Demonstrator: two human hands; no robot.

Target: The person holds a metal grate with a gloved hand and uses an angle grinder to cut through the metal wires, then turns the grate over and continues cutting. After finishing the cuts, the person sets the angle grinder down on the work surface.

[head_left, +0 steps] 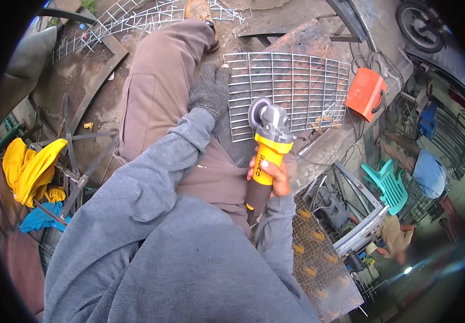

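My right hand (276, 175), bare, is wrapped round the body of a yellow and black angle grinder (270, 153). The grinder's grey head and small round disc point up and away from me, in front of the near edge of a wire mesh panel (291, 91). My left hand (209, 91), in a dark knitted glove, is at the left edge of that panel and appears closed on it; its fingers are partly hidden. The panel is a slightly curved grid of metal rods, lying over a worn wooden board (310, 40).
An orange box-shaped machine (366, 94) with cables stands right of the panel. More cut mesh (111, 27) and steel bars lie on the ground ahead. Yellow cloth (30, 167) hangs at left. A green plastic chair (388, 183) and another person (395, 237) are at right.
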